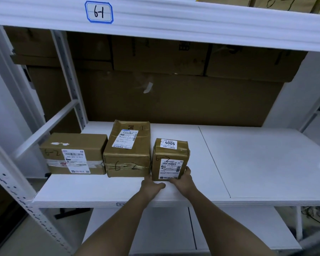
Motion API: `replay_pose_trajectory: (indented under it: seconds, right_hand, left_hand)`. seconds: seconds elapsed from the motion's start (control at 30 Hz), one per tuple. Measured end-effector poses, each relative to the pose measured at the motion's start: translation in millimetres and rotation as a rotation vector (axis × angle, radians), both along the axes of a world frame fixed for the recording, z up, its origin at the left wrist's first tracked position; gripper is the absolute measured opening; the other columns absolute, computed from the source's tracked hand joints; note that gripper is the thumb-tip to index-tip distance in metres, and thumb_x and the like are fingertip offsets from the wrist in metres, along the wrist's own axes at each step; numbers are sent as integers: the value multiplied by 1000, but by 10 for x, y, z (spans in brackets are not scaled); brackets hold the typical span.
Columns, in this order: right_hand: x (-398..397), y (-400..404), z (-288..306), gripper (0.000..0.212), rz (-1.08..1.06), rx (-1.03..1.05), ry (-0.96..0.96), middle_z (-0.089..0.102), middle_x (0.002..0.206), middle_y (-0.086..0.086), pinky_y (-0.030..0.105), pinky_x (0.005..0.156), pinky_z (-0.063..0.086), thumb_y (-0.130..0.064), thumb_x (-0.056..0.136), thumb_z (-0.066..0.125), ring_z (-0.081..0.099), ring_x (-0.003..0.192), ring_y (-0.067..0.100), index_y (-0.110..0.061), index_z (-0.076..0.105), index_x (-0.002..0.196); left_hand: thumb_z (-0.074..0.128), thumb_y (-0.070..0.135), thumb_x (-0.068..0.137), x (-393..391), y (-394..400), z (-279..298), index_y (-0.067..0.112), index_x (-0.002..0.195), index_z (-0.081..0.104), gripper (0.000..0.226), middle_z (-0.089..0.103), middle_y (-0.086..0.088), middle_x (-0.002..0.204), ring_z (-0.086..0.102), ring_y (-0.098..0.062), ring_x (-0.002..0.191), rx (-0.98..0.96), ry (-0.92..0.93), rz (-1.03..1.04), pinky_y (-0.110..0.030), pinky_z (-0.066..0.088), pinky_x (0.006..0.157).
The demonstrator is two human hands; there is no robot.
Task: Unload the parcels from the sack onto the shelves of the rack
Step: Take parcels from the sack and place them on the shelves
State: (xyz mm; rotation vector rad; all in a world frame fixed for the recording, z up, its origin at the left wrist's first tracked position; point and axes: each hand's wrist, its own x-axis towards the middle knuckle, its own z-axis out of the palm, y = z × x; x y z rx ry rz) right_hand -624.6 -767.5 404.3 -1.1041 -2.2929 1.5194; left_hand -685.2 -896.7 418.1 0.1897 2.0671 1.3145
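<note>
Three brown taped parcels stand in a row on the white middle shelf (248,163) of the rack. The small right parcel (171,156) carries a "4005" label and a handwritten "6-2". My left hand (151,184) touches its lower left corner, and my right hand (183,179) grips its lower right corner, thumb up the side. Left of it sit a taller middle parcel (127,150) and a low wide parcel (72,154), both marked "6-2". The sack is out of view.
A label reading "6-1" (98,12) marks the upper shelf beam. Large cardboard boxes (174,80) fill the space behind the rack. A perforated upright (13,187) stands at the left. A lower shelf (155,228) lies under my arms.
</note>
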Motion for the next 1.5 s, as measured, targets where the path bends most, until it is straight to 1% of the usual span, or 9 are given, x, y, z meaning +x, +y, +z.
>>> replay_pose_trajectory:
  seconds: [0.33,0.47,0.53,0.6,0.67,0.83,0.97,1.17,1.5]
  right_hand:
    - [162,-34,31,86,-28,-5,-101,33,152,15,44,110,35,-23,88,68,37,137,34,-9,12,151]
    - [343,-2,24,67,31,49,-192,38,148,14,37,109,35,-27,91,61,42,134,30,-8,28,147]
    - [440,43,55,47,62,84,-238,51,135,7,30,99,38,-28,92,57,50,124,25,-10,47,134]
    - [577,123,103,12,69,85,-227,59,100,0,26,80,37,-25,90,54,58,94,18,-19,61,97]
    - [745,247,115,26,75,76,-195,45,68,-3,27,64,32,-21,87,52,45,65,15,-21,40,63]
    - [1464,759,182,13,52,80,-191,45,72,1,28,65,31,-19,77,47,40,67,16,-20,38,68]
    - [2217,1250,170,35,48,109,-204,42,59,8,29,62,34,-16,82,51,51,65,25,-20,32,53]
    - [3481,2029,-83,21,-93,42,-260,69,101,16,46,91,52,-27,91,55,65,97,34,-8,64,88]
    - [4951,2939,-387,16,-329,-107,-320,67,103,12,41,90,52,-24,94,53,63,95,28,-9,60,94]
  left_hand:
    - [68,22,85,-12,-47,-114,7,147,24,77,37,-14,147,42,-32,131,-84,38,33,-38,40,106]
    - [59,21,90,133,-57,-86,1,139,35,58,49,-15,130,51,-30,116,-162,50,5,-29,43,87]
    - [55,18,90,215,-14,-51,-6,123,50,41,58,-14,101,58,-26,88,-175,30,-42,-26,41,68]
    - [50,15,91,378,71,45,-3,97,58,20,60,-13,89,57,-21,67,-174,31,-97,-24,38,59]
    - [47,14,92,588,222,137,4,84,56,15,63,-13,88,57,-18,61,-184,71,-142,-23,37,56]
    - [47,14,90,1260,782,220,12,69,48,21,62,-12,83,57,-25,69,-216,206,-222,-24,38,58]
    - [47,15,88,1858,1239,132,12,65,45,23,60,-13,79,58,-24,72,-226,254,-239,-27,39,64]
    - [51,21,91,2920,2009,-64,16,63,43,30,61,-18,82,60,-27,77,-251,279,-410,-35,50,76]
    - [52,26,92,4158,3343,-300,12,88,54,15,65,-13,95,64,-27,87,-337,321,-805,-36,50,79]
